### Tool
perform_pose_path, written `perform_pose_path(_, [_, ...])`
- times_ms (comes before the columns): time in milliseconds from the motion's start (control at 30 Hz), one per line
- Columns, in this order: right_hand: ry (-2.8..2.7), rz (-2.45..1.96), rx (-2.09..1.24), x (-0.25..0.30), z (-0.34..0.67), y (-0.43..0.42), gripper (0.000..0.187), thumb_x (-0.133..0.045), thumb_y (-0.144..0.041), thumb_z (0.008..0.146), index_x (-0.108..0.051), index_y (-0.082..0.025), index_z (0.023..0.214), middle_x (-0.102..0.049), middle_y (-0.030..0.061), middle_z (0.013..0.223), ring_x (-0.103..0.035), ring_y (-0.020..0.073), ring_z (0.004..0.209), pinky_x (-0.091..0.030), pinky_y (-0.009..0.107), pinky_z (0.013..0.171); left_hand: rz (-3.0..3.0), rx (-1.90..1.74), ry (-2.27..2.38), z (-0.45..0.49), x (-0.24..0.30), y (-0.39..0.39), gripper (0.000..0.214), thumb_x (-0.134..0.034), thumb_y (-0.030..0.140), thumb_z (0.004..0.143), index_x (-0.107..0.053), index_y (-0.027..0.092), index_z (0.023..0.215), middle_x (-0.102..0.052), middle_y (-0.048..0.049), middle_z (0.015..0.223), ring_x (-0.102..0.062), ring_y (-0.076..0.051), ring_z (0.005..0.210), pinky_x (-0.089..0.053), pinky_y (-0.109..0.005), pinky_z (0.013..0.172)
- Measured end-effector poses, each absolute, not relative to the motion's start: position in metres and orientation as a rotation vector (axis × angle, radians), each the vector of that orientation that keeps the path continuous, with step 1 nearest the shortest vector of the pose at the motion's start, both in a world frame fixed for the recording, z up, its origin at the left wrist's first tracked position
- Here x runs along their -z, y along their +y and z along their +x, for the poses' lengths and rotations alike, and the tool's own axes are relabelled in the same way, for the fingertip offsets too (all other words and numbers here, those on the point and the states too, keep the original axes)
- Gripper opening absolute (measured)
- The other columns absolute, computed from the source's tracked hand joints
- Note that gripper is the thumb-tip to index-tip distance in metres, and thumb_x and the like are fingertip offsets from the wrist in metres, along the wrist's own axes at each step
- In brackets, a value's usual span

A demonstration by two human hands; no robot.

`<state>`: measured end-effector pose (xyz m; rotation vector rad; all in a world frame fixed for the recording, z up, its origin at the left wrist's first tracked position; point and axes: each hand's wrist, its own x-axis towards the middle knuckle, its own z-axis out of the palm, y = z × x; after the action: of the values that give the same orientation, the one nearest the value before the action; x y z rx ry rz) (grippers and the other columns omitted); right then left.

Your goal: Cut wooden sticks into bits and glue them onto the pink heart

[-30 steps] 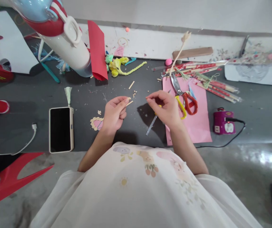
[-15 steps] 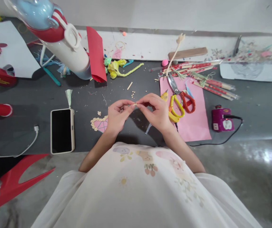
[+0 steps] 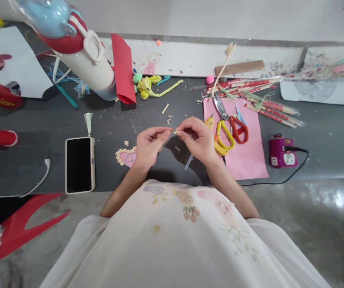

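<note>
My right hand (image 3: pixel 198 140) pinches a tiny pale wooden piece (image 3: pixel 175 132) between thumb and forefinger. Facing it, my left hand (image 3: pixel 151 145) has thumb and forefinger pressed together; whatever may be between them is too small to make out. A narrow gap parts the two sets of fingertips. Partly covered by my left hand is a pink heart (image 3: pixel 129 159) edged with small pale pieces. A small cluster of pieces (image 3: pixel 126 143) lies just above the heart. Beyond my fingers lie several loose bits (image 3: pixel 169 119) and a short stick (image 3: pixel 165 108).
Right of my hands, scissors (image 3: pixel 230 120) and a yellow glue gun (image 3: pixel 220 146) lie on pink paper (image 3: pixel 250 160). A phone (image 3: pixel 80 165) is at left, with a tall bottle (image 3: pixel 91 60) behind it. Packaged sticks (image 3: pixel 277 112) and a purple adapter (image 3: pixel 283 152) are farther right.
My fingertips have come slightly apart. The small piece that was between both hands is now at the right fingertips. The view has shifted slightly.
</note>
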<state>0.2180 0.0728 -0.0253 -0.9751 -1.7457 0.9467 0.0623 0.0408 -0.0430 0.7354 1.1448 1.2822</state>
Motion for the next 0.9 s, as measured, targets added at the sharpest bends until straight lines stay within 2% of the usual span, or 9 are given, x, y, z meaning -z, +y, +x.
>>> perform_pose_path(133, [-1.834,-0.935,-0.956,0.025,0.224,0.077,0.001,-0.062,-0.021,0.084,-0.062,-0.021,0.083,-0.063,0.0009,0.08,-0.056,0.0134,0.073,-0.045,0.029,0.064,0.603,-1.145,1.111,0.058,0.038,0.044,0.031,-0.082,0.043,0.06,-0.071,0.017,0.072,-0.044,0.0073,0.048,-0.02,0.001,0.036,-0.012,-0.019,0.034])
perform_pose_path(267, [-1.915,-0.906,-0.984,0.023,0.229,0.08,0.002,-0.061,-0.021,0.085,-0.063,-0.021,0.083,-0.063,0.001,0.081,-0.056,0.0137,0.075,-0.045,0.029,0.066,0.612,-1.008,1.076,0.054,0.037,0.045,0.034,-0.084,0.042,0.057,-0.071,0.015,0.074,-0.038,0.0086,0.045,-0.019,0.001,0.036,-0.01,-0.019,0.035])
perform_pose_path(633, [-1.941,-0.88,-1.048,0.023,0.229,0.081,0.004,-0.061,-0.02,0.085,-0.065,-0.021,0.085,-0.065,0.0011,0.082,-0.057,0.0136,0.076,-0.046,0.029,0.067,0.619,-0.933,1.038,0.052,0.036,0.045,0.03,-0.083,0.039,0.059,-0.071,0.016,0.073,-0.038,0.0079,0.048,-0.02,0.001,0.037,-0.01,-0.017,0.035])
perform_pose_path(767, [-1.902,-0.918,-1.05,0.023,0.229,0.08,0.006,-0.063,-0.022,0.084,-0.066,-0.022,0.089,-0.066,0.0014,0.085,-0.059,0.0136,0.077,-0.048,0.028,0.066,0.71,-1.019,1.11,0.054,0.039,0.044,0.031,-0.082,0.042,0.06,-0.072,0.017,0.074,-0.039,0.0077,0.047,-0.023,0.0,0.037,-0.015,-0.018,0.036])
perform_pose_path(900, [-1.848,-0.931,-1.073,0.025,0.228,0.077,0.01,-0.065,-0.023,0.083,-0.067,-0.022,0.092,-0.066,0.0017,0.087,-0.06,0.0126,0.075,-0.05,0.027,0.065,1.042,-1.226,1.306,0.059,0.04,0.039,0.022,-0.076,0.039,0.068,-0.073,0.019,0.076,-0.047,0.0056,0.049,-0.034,-0.004,0.043,-0.027,-0.019,0.043])
